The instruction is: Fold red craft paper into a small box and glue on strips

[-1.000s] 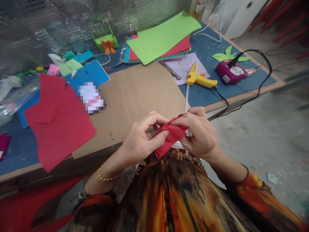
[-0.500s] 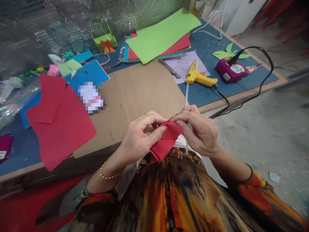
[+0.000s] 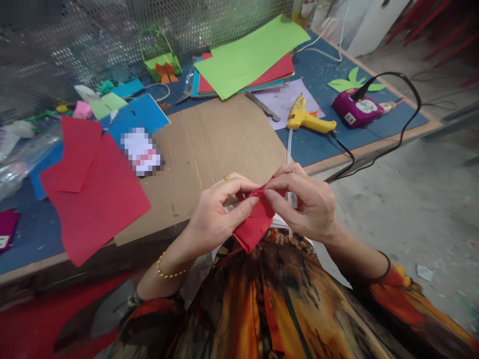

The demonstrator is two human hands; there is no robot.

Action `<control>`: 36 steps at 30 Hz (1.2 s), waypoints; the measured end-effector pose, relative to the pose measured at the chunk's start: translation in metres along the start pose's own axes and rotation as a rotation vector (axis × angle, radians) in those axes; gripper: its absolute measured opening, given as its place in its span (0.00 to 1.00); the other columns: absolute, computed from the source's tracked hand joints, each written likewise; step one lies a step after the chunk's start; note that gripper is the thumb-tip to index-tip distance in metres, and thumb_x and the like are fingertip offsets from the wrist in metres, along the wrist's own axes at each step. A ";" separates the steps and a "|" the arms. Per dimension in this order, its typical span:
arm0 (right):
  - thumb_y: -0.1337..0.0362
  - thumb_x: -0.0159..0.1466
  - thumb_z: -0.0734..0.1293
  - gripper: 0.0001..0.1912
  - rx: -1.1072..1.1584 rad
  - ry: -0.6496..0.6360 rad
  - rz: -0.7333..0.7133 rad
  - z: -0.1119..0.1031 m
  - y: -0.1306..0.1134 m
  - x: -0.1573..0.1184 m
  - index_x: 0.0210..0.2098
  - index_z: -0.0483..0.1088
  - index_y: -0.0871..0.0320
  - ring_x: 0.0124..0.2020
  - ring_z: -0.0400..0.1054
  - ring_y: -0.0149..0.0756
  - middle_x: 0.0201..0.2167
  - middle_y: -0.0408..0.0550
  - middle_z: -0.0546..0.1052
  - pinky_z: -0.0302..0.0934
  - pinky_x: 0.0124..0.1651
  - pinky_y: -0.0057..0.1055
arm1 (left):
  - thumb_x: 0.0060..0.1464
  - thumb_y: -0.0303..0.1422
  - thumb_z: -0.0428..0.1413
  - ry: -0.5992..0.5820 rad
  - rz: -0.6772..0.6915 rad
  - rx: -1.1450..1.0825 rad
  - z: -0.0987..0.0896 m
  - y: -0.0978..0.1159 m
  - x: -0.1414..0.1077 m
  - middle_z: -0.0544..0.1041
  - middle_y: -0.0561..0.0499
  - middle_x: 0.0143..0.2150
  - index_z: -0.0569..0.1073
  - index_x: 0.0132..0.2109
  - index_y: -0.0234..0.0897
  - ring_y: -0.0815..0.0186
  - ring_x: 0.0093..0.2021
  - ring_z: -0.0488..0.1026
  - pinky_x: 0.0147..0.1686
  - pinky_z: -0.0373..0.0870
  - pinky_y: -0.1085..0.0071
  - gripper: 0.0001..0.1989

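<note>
A folded piece of red paper (image 3: 253, 227) is held over my lap, just in front of the table edge. My left hand (image 3: 220, 212) pinches its upper left side between thumb and fingers. On the upper right part, my right hand (image 3: 305, 202) grips the paper with thumb and forefinger, close to the left fingertips. The fold under the fingers is partly hidden. Behind the hands lies a brown cardboard sheet (image 3: 220, 139). Larger sheets of red paper (image 3: 101, 194) rest to the left, overhanging the table's front edge.
A yellow glue gun (image 3: 309, 118) lies at the right, its clear glue stick pointing toward me. Its cord runs to a purple power socket (image 3: 357, 108). Metal scissors or a blade (image 3: 264, 106), stacked green paper (image 3: 254, 57) and a small green paper bag (image 3: 160, 65) sit farther back.
My right thumb and fingers have shifted slightly left along the red paper, pressing its upper right part inward. The left hand keeps nearly the same hold.
</note>
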State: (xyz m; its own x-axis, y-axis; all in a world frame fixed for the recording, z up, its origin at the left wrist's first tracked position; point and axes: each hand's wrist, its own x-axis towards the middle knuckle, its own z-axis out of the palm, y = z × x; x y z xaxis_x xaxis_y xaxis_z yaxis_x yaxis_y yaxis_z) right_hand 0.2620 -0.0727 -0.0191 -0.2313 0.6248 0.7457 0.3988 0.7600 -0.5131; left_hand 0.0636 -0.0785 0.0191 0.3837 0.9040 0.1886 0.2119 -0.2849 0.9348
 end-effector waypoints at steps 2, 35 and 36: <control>0.71 0.70 0.67 0.06 0.010 -0.002 -0.027 -0.001 0.000 0.000 0.39 0.76 0.55 0.30 0.72 0.35 0.28 0.43 0.80 0.68 0.35 0.35 | 0.65 0.32 0.61 0.004 -0.012 -0.012 0.000 0.000 0.000 0.83 0.48 0.42 0.83 0.44 0.39 0.64 0.42 0.78 0.43 0.78 0.69 0.05; 0.68 0.70 0.72 0.05 0.017 -0.052 -0.097 0.005 0.008 -0.009 0.45 0.76 0.53 0.29 0.77 0.30 0.34 0.39 0.85 0.72 0.57 0.44 | 0.66 0.32 0.61 -0.054 -0.030 0.011 -0.008 -0.010 -0.003 0.86 0.47 0.45 0.86 0.46 0.39 0.62 0.45 0.82 0.48 0.78 0.67 0.08; 0.69 0.70 0.72 0.06 0.027 -0.044 -0.095 0.006 0.008 -0.009 0.44 0.76 0.52 0.30 0.77 0.30 0.34 0.38 0.85 0.72 0.58 0.44 | 0.66 0.32 0.60 -0.054 -0.035 0.012 -0.008 -0.010 -0.003 0.86 0.47 0.45 0.86 0.46 0.40 0.62 0.45 0.82 0.48 0.78 0.67 0.09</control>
State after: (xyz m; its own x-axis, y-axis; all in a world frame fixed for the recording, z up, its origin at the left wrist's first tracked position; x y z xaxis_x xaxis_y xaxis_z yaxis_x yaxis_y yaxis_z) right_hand 0.2622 -0.0713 -0.0325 -0.3059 0.5562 0.7727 0.3491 0.8206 -0.4525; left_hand 0.0532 -0.0761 0.0111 0.4234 0.8952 0.1388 0.2367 -0.2573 0.9369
